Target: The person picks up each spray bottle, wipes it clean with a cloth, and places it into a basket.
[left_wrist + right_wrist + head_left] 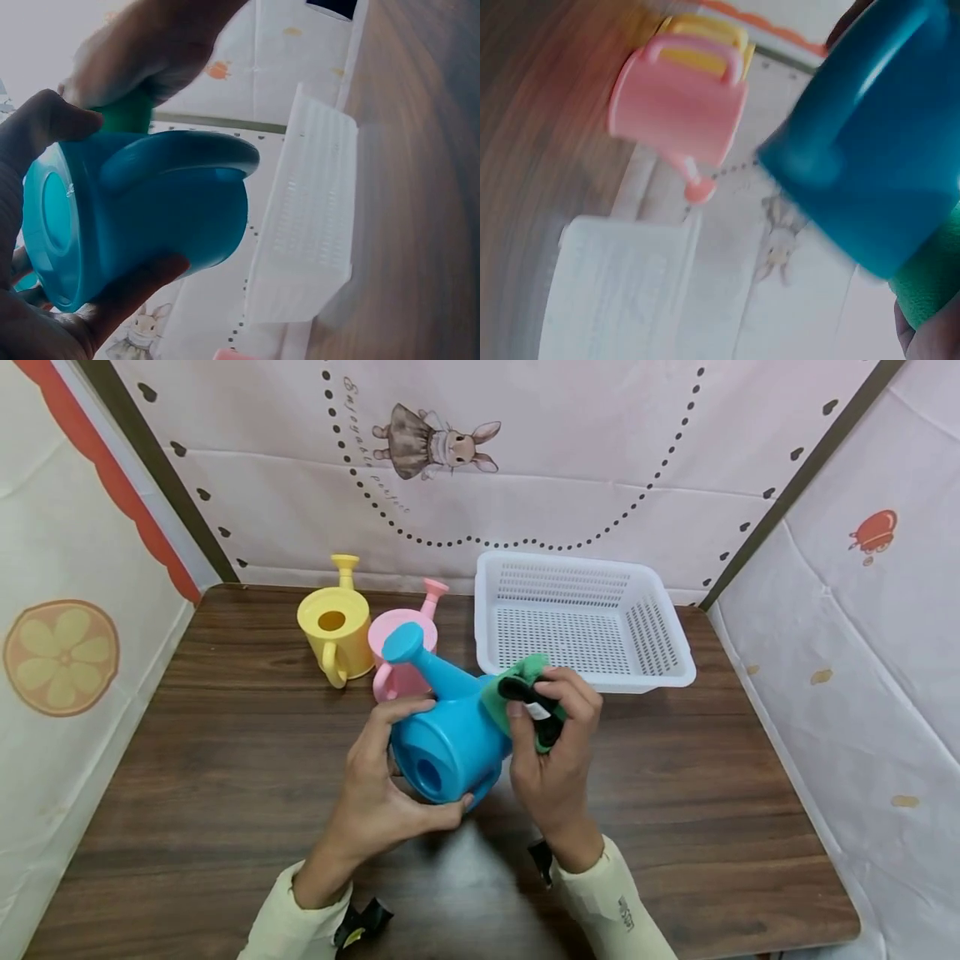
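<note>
A blue toy watering can (pixel 457 743) is held tilted above the table, its spout pointing to the upper left and its round opening facing the near side. My left hand (pixel 378 777) grips it round the open end, thumb by the handle and fingers on the far side. In my right hand (pixel 558 760) a bunched green cloth (pixel 495 700) with a black part and a white label is pinched against the can's base end. The left wrist view shows the can's handle (pixel 187 154) up close. In the right wrist view the green cloth (pixel 930 274) meets the can's base.
A yellow watering can (pixel 352 639) and a pink watering can (pixel 405 631) stand side by side at the back left of the wooden table (pixel 225 777). Behind my right hand sits a white perforated basket (pixel 678 664). Printed cloth walls (pixel 525 510) border the table.
</note>
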`<action>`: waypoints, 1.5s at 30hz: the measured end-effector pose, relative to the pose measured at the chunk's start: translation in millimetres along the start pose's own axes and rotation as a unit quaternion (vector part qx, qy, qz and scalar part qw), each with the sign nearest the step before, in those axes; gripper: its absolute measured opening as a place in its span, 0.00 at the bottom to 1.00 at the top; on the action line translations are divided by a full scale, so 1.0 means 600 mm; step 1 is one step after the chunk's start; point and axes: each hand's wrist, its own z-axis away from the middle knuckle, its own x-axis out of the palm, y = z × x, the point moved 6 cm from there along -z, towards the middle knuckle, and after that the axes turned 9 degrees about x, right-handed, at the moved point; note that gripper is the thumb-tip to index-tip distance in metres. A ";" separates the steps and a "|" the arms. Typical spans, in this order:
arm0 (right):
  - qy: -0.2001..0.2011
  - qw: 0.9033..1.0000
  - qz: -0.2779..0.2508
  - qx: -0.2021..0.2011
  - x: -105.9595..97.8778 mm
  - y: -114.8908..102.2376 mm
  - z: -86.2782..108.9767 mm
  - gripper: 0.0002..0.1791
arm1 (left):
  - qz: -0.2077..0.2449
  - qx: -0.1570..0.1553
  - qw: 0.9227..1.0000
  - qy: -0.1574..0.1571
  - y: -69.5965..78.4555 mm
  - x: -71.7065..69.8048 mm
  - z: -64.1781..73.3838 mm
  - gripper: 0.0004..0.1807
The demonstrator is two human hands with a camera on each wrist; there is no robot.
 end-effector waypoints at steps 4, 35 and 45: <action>0.009 0.999 0.000 0.039 -0.009 0.021 -0.004 0.15 | -0.005 0.005 1.000 0.005 0.004 -0.003 -0.003 0.60; 0.008 1.000 -0.016 -0.001 0.005 -0.008 0.000 0.16 | 0.035 -0.006 0.999 0.013 -0.002 0.005 -0.004 0.54; 0.016 0.998 -0.017 0.059 -0.009 0.026 -0.016 0.17 | 0.026 0.000 0.999 0.020 0.001 0.002 -0.006 0.54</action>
